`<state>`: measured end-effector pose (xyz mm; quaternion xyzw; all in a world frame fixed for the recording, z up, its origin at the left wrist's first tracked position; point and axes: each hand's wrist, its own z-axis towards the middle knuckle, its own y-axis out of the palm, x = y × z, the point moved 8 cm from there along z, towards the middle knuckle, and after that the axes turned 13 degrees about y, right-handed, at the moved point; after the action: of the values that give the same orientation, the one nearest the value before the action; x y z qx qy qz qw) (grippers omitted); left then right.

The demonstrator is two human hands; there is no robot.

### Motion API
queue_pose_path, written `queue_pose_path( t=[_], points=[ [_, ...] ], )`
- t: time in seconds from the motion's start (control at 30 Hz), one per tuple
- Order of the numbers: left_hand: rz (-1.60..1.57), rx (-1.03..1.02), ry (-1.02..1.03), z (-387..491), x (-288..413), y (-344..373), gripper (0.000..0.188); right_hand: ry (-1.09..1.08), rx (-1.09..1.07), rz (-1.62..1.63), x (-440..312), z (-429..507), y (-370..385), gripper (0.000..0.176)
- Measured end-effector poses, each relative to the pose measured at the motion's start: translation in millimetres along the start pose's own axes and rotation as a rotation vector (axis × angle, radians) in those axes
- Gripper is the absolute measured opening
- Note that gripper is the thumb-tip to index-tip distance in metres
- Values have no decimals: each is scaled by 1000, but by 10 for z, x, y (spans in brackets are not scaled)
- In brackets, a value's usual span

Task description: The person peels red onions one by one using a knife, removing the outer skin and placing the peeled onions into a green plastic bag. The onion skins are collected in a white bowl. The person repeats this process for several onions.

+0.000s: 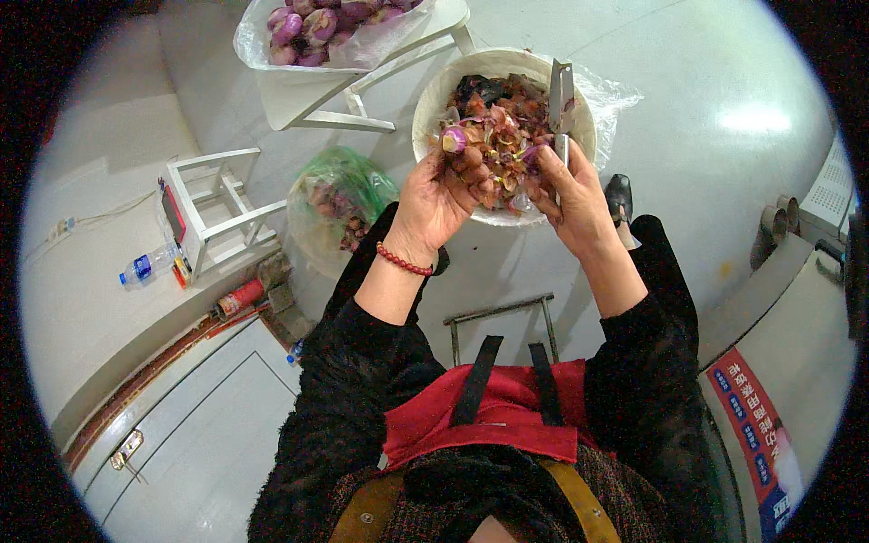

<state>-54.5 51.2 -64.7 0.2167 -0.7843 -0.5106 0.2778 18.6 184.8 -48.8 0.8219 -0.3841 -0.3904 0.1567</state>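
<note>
My left hand (453, 186), with a red bead bracelet at the wrist, holds a small purple onion (453, 140) whose pale cut end shows. My right hand (569, 186) grips the handle of a knife (561, 98) with a wide metal blade pointing away from me. A bit of purple skin shows by the right thumb. Both hands are over a round pale bin (434, 85) lined with plastic. Brown and purple onion skins (506, 136) and a piece of black plastic lie in it.
Purple onions (319, 27) fill a plastic-lined container on a white stool (299, 102). A green bag (353, 170) with dark bulbs stands left of the bin. Further left are a white stool frame (197, 217) and a plastic bottle (146, 267). Metal cups (774, 224) stand right.
</note>
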Motion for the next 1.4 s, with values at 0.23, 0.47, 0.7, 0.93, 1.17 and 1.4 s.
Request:
queue_pose_path(
  t=[0.23,0.47,0.7,0.93,1.17,1.4],
  points=[
    [476,72,312,73,373,42,26,66,66,-138,50,-37,64,31],
    [1608,155,1156,-10,1769,930,21,41,-83,-134,50,-122,188,29],
    [2384,18,1437,527,2084,1592,25,50,-56,-158,32,-154,172,28],
    [2452,-78,1270,714,1798,1383,33,43,-58,-168,-49,-200,189,26],
    [2432,2,1263,705,1786,1252,29,21,-63,-222,-63,-228,225,27],
    [2560,28,1304,740,1820,1286,25,81,-24,-242,13,-195,224,27]
  ],
)
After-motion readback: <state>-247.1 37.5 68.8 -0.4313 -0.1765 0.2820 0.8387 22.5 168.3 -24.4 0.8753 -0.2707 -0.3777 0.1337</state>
